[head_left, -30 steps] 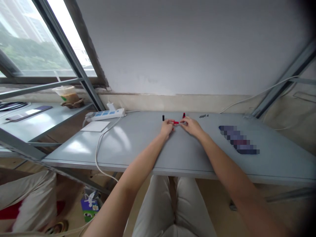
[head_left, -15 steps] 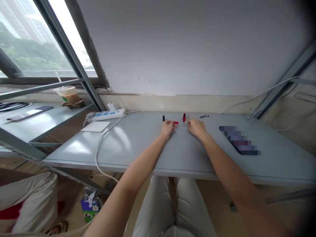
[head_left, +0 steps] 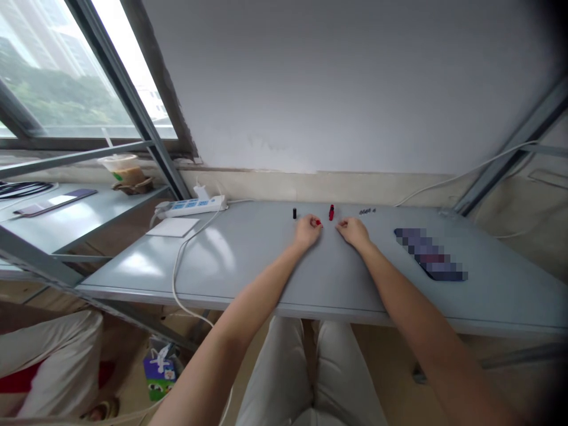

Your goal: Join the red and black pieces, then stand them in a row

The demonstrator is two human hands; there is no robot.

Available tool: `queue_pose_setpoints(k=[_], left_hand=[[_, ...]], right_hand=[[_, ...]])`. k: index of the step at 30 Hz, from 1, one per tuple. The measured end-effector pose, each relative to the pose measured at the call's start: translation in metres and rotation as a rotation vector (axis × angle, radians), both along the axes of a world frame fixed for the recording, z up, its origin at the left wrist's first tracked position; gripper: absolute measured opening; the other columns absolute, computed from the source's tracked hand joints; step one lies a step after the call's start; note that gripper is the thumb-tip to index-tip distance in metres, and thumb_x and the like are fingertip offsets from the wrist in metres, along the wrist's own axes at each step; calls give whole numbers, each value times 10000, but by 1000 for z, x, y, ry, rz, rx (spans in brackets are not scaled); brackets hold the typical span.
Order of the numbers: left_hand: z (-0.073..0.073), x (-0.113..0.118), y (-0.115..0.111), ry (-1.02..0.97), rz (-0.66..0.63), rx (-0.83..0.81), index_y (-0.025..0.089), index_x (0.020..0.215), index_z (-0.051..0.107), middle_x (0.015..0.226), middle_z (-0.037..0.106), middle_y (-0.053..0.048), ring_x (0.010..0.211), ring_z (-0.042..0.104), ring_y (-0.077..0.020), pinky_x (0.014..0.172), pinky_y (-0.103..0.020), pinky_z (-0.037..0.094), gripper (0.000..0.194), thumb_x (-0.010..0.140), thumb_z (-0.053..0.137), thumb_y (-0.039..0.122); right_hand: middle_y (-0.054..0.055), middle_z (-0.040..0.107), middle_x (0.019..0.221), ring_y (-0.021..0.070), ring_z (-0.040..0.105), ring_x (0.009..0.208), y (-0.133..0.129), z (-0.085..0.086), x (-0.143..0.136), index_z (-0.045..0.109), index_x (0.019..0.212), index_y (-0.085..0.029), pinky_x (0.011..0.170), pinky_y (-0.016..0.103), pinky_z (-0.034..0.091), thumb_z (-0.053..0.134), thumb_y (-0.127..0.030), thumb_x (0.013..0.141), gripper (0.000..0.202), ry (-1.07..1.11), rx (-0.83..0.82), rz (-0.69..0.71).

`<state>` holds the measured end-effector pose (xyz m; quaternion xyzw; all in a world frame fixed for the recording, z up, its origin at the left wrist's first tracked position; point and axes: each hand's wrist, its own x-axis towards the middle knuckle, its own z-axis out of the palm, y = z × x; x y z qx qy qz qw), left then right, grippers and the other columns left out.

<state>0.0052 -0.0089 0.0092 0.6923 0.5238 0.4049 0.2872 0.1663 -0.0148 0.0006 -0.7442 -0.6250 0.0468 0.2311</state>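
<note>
A small red piece (head_left: 318, 223) is pinched in the fingers of my left hand (head_left: 307, 231), over the grey table (head_left: 248, 260). Just to its right, my right hand (head_left: 354, 230) has its thumb and forefinger pressed together; whatever lies between the tips is too small to make out. Behind the gap between my hands a red and black piece (head_left: 331, 213) rests on the table. A short black cylinder (head_left: 294, 213) stands upright behind my left hand. Several tiny dark parts (head_left: 366, 211) lie in a row behind my right hand.
At the right lies a phone (head_left: 430, 254). A white power strip (head_left: 195, 205), a white flat box (head_left: 173, 227) and a cable (head_left: 176, 266) are on the left. On the side shelf stands a drink cup (head_left: 126, 170). Another person's leg (head_left: 66, 361) shows at lower left.
My left hand has moved right, towards my right hand, and turned, so less of the red piece shows. The thin piece at my right fingertips is no longer clearly visible.
</note>
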Motion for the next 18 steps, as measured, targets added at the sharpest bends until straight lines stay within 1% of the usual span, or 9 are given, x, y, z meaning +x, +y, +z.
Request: queue_pose_setpoints(k=[3,6,11,14,18], left_hand=[[2,4,6,96,-36,15,154,749,559,757,612,-42,715,544,-119,711,-244,419,37,724,570,128],[6,8,12,142,-72,-4,159,730,563,751,626,-53,706,553,-131,704,-253,420,51,716,558,110],[8,13,24,194,-68,-10,175,723,574,763,643,-67,709,567,-162,676,-274,421,26,710,566,154],[5,20,30,220,-56,2,176,745,588,790,649,-80,742,577,-180,690,-286,426,36,714,572,185],[-6,31,38,258,-38,11,165,817,608,853,656,-101,800,588,-200,719,-298,434,113,721,580,218]], right_hand=[[88,682,865,190,616,803,1,-1,0,685,853,-197,661,257,425,546,-335,777,210,-14,4,-4],[98,682,865,197,619,821,1,-2,0,688,854,-193,665,260,425,532,-352,786,233,-16,-1,-4],[97,681,879,199,621,838,1,-1,0,682,883,-192,674,265,428,532,-368,791,249,7,-7,7],[100,681,898,204,619,858,1,-2,1,681,889,-193,689,272,428,522,-375,799,257,3,-4,21],[102,682,888,210,621,853,3,-3,1,683,886,-197,692,281,430,518,-385,801,264,-5,-7,9]])
